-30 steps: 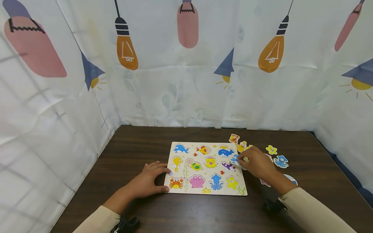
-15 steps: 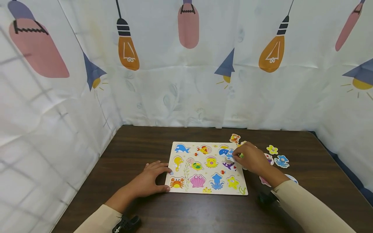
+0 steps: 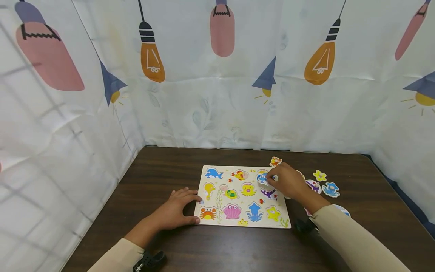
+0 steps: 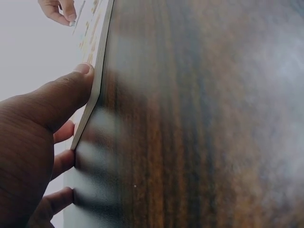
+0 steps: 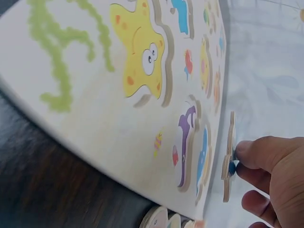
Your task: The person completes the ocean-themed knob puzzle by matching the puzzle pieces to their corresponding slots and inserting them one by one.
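Observation:
A wooden puzzle board (image 3: 249,219) with sea-animal pictures in cut-out recesses lies on the table. My left hand (image 3: 175,209) rests at its left side, thumb and fingers touching the edges around the near left corner. Above the whale recess in the top right corner, my right hand (image 3: 289,183) pinches a blue puzzle piece (image 3: 262,178) by its small knob. The right wrist view shows that puzzle piece (image 5: 228,166) edge-on, held apart from the board; its printed face is turned away there.
Loose puzzle pieces lie right of the board, among them a yellow one (image 3: 320,175), a blue one (image 3: 330,189) and a purple-and-white one (image 3: 313,186). An orange piece (image 3: 275,161) sits behind the board. Patterned curtains (image 3: 190,113) enclose the dark table (image 3: 170,162).
My right hand has carried the blue piece leftward and slightly away from me, from the board's right edge to over the whale recess. My left hand has stayed at the board.

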A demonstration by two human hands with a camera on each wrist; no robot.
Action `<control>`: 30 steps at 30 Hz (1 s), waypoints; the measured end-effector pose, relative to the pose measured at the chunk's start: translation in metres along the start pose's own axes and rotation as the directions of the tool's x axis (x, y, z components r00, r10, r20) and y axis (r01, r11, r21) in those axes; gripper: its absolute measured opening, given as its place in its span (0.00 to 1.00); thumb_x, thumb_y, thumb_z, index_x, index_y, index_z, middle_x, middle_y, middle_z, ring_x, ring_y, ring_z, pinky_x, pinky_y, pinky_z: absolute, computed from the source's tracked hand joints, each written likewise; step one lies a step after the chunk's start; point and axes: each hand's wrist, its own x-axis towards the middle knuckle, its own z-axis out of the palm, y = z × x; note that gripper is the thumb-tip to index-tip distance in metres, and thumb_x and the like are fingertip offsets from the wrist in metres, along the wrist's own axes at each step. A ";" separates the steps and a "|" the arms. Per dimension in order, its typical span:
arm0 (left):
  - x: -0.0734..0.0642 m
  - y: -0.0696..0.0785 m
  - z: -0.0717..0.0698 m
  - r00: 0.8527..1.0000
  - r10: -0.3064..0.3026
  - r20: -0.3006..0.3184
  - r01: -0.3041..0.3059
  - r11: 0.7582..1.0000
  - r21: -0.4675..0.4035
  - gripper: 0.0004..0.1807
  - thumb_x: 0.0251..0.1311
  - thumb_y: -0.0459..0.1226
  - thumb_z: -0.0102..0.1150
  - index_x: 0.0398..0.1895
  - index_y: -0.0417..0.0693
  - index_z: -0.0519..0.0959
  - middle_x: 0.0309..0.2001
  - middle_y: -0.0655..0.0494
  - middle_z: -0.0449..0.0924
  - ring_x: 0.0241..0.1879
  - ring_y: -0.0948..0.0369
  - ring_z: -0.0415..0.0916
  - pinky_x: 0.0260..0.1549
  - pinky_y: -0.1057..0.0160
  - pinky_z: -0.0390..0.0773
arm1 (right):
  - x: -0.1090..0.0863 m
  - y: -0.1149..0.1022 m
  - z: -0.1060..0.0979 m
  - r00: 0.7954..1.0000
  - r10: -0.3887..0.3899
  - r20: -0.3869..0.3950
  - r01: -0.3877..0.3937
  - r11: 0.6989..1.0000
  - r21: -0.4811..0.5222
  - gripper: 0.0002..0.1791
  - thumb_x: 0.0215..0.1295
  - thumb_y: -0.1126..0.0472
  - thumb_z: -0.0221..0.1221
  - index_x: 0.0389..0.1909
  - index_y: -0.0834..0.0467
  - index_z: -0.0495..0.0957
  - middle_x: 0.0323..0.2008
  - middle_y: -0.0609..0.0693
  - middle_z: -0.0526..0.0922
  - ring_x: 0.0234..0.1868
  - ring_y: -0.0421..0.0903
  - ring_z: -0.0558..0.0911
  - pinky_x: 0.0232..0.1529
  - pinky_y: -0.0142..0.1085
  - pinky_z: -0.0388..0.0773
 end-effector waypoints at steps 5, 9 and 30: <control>-0.001 0.000 -0.001 1.000 0.008 -0.002 -0.008 1.000 -0.002 0.33 0.53 0.56 0.76 0.61 0.59 0.79 0.69 0.50 0.72 0.73 0.39 0.59 0.66 0.24 0.48 | 0.006 -0.004 0.003 1.000 -0.008 0.007 0.008 1.000 0.007 0.06 0.63 0.55 0.72 0.41 0.48 0.91 0.42 0.45 0.86 0.49 0.50 0.79 0.39 0.46 0.82; -0.002 -0.001 -0.001 1.000 0.018 0.000 -0.018 1.000 0.002 0.33 0.54 0.57 0.75 0.61 0.59 0.79 0.69 0.50 0.72 0.73 0.39 0.58 0.66 0.24 0.48 | 0.011 -0.009 0.005 1.000 -0.016 0.014 0.015 0.999 0.034 0.07 0.64 0.56 0.71 0.42 0.49 0.91 0.42 0.44 0.87 0.46 0.48 0.79 0.35 0.43 0.82; -0.001 -0.002 0.000 1.000 0.018 0.001 -0.018 1.000 0.008 0.32 0.53 0.58 0.75 0.61 0.60 0.79 0.69 0.51 0.72 0.73 0.39 0.58 0.66 0.24 0.48 | 0.033 -0.034 0.019 1.000 -0.008 0.011 0.008 0.999 0.050 0.06 0.64 0.54 0.71 0.41 0.47 0.90 0.41 0.46 0.80 0.42 0.45 0.77 0.34 0.41 0.79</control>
